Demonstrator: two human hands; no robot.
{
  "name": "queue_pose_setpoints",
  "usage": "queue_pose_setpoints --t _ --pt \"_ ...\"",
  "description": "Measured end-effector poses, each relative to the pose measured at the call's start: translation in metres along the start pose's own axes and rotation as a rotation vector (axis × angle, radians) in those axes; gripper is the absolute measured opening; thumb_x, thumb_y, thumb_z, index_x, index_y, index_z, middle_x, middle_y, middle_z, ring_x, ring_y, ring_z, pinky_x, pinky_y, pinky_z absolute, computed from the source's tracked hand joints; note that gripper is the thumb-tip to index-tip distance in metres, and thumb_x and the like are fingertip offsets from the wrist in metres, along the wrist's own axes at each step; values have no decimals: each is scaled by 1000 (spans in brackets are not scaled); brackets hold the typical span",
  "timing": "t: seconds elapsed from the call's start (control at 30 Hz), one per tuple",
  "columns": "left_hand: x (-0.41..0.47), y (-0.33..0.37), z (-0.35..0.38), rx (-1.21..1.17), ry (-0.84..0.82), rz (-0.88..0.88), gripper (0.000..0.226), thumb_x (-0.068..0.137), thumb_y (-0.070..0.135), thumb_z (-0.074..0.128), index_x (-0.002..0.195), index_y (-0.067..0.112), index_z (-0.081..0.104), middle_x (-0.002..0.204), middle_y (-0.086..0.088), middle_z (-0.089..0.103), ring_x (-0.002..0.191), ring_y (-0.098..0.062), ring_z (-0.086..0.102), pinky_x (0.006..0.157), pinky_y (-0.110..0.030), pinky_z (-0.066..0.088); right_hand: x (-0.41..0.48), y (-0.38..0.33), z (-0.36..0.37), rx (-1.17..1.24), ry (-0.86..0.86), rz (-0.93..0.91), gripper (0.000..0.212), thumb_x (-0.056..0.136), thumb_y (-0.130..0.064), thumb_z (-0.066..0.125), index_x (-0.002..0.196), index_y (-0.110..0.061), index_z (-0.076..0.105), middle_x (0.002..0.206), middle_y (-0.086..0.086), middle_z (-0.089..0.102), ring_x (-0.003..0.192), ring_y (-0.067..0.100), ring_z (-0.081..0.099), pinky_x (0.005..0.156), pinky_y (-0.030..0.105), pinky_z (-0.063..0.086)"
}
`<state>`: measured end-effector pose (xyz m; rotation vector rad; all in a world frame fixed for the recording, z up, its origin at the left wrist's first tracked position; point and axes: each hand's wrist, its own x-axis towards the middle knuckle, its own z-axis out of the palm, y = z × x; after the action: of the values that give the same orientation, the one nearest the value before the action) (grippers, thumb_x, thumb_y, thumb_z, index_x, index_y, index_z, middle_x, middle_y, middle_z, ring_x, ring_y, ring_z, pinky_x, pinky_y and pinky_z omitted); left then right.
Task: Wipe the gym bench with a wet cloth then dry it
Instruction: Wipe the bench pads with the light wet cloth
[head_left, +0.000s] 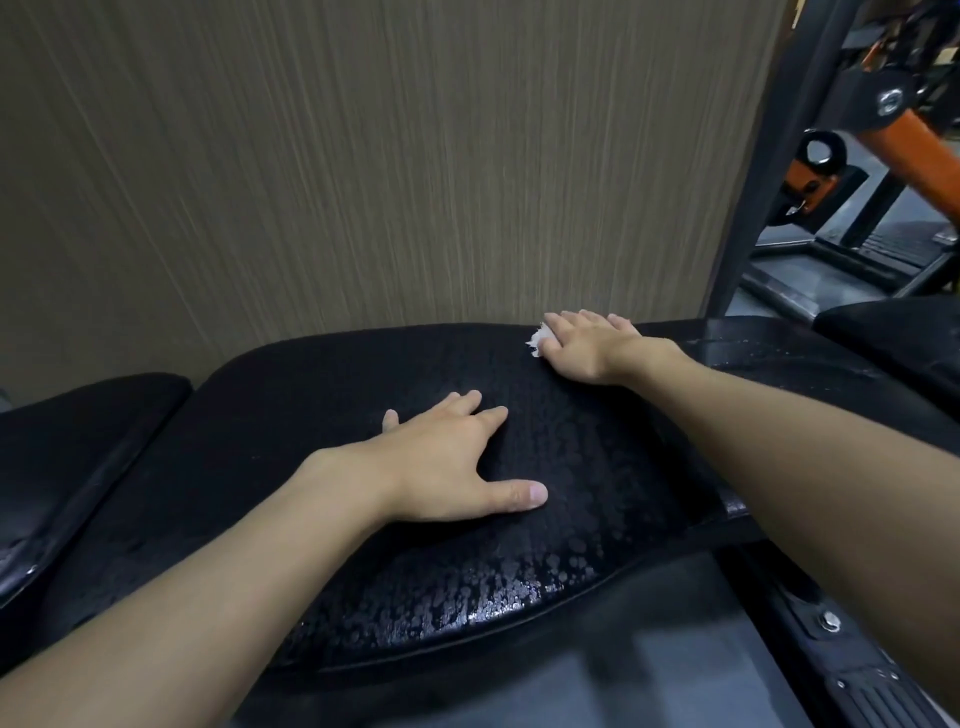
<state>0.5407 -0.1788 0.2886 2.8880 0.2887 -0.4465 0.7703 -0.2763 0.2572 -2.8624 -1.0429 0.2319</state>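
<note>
The black padded gym bench (597, 519) fills the lower half of the view, its surface beaded with water droplets. My left hand (447, 462) lies flat on the middle of the pad, fingers spread, holding nothing. My right hand (587, 343) presses down at the pad's far edge, close to the wall. A small white cloth (537, 340) sticks out from under its palm on the left side; most of the cloth is hidden beneath the hand.
A brown wood-grain wall (363, 156) stands right behind the bench. Another black pad (78, 441) adjoins on the left. At the right are a black upright frame post (769, 156) and orange-and-black gym machines (883, 156). A metal base with a bolt (831, 621) lies below right.
</note>
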Motion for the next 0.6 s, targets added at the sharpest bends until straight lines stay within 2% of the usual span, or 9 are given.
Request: queue_pose_setpoints --t 0.1,0.27,0.37,0.43,0.53,0.6 --pt "1 0 1 -2 5 -3 103 76 81 47 156 30 8 165 2 -4 151 -15 -7 116 -65 5 -29 -1 6 -16 25 -47 62 102 -47 15 159 -25 5 167 -1 1 153 19 -2 123 44 -2" --pt "-1 2 1 -15 16 -2 102 77 81 46 157 29 8 165 2 -5 151 -14 -8 116 -65 2 -113 -6 12 -56 47 -158 62 103 -48 16 159 -26 1 167 -3 -2 153 15 -3 123 40 -2" --pt "-3 3 2 -23 25 4 102 78 81 45 157 28 8 165 1 -5 151 -15 -9 116 -65 2 -165 -8 20 -119 80 -214 75 89 -58 -3 158 -27 -1 167 -4 -2 153 15 -3 123 38 -1" --pt "-4 5 1 -19 25 5 101 79 80 46 157 26 9 165 0 -3 151 -17 -8 115 -66 3 -192 -5 30 -150 123 -249 81 85 -58 -8 159 -27 3 167 -5 3 153 16 2 123 38 2" --pt "-3 7 -2 -2 23 14 98 80 77 48 156 25 12 165 0 0 151 -17 -6 116 -65 4 -218 0 40 -121 161 -289 69 97 -55 4 158 -25 16 165 -3 17 152 18 13 121 41 9" --pt "0 10 -4 8 38 58 95 83 72 51 156 23 16 165 2 1 151 -13 -7 119 -59 3 -219 3 41 -109 159 -300 69 97 -55 2 159 -26 12 166 -5 12 153 17 7 120 39 4"
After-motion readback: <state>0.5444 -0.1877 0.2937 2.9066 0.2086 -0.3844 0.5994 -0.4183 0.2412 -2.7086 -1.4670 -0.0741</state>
